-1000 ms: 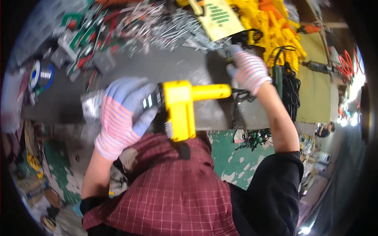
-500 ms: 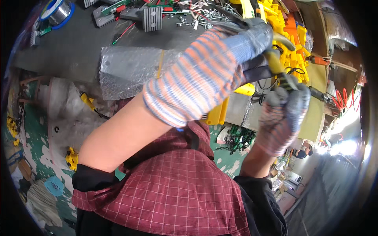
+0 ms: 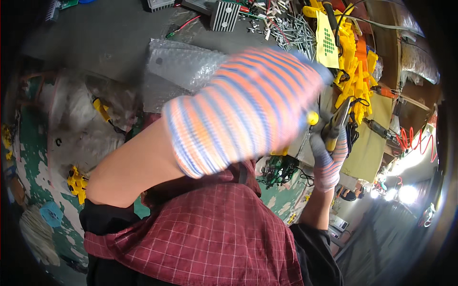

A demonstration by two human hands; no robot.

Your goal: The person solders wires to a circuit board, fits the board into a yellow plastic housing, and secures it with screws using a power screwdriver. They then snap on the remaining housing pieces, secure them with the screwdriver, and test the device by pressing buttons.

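My left hand (image 3: 253,105), in an orange, blue and white striped glove, is blurred and reaches across the middle of the view. Its back faces up and hides the fingers, so what they hold, if anything, cannot be made out. A small round yellow end (image 3: 312,117) shows just past its lower right edge. To the right, my right hand (image 3: 328,164), gloved alike, is closed around pliers (image 3: 339,121) with yellow and dark handles. The metal jaws point upward, beside the yellow parts.
A heap of yellow plastic parts (image 3: 355,71) lies at the far right, by a pale yellow card with green dots (image 3: 327,40). Loose screws (image 3: 298,35), a grey finned block (image 3: 224,15) and clear bubble wrap (image 3: 174,66) lie on the dark bench. A tangle of green wires (image 3: 279,171) sits below.
My left hand has come back and down, away from the pliers. My right hand has lowered with the pliers, whose jaws now point up. The whole view has shifted slightly.
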